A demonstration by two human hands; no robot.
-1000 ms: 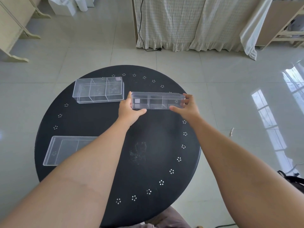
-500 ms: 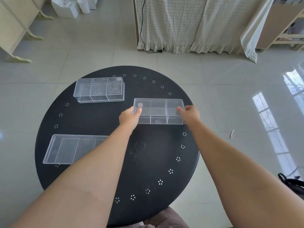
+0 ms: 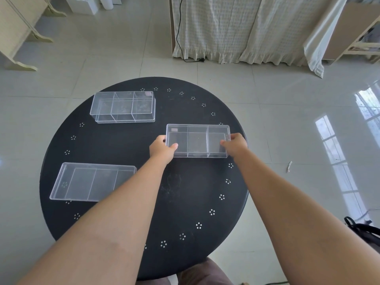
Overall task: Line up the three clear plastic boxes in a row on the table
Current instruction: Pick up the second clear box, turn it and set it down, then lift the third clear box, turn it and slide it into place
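A clear rectangular three-compartment plastic box (image 3: 197, 140) is sitting right of centre on the round black counter (image 3: 185, 192), both hands' fingers gripping its ends: left hand (image 3: 162, 150), right hand (image 3: 234, 143). The far-left box (image 3: 123, 106) and near-left box (image 3: 90, 182) are lying scattered, so no row is forming yet.

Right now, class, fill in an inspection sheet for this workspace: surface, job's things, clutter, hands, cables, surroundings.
Surface: round black table with white dot clusters near the rim.
Job's things: three clear boxes; far-left box, near-left box, held box; not in a row.
Clutter: nothing seen on the table.
Hands: left hand and right hand grip the held box's ends.
Cables: black cable hangs by the curtain.
Surroundings: tiled floor, black bag at right.
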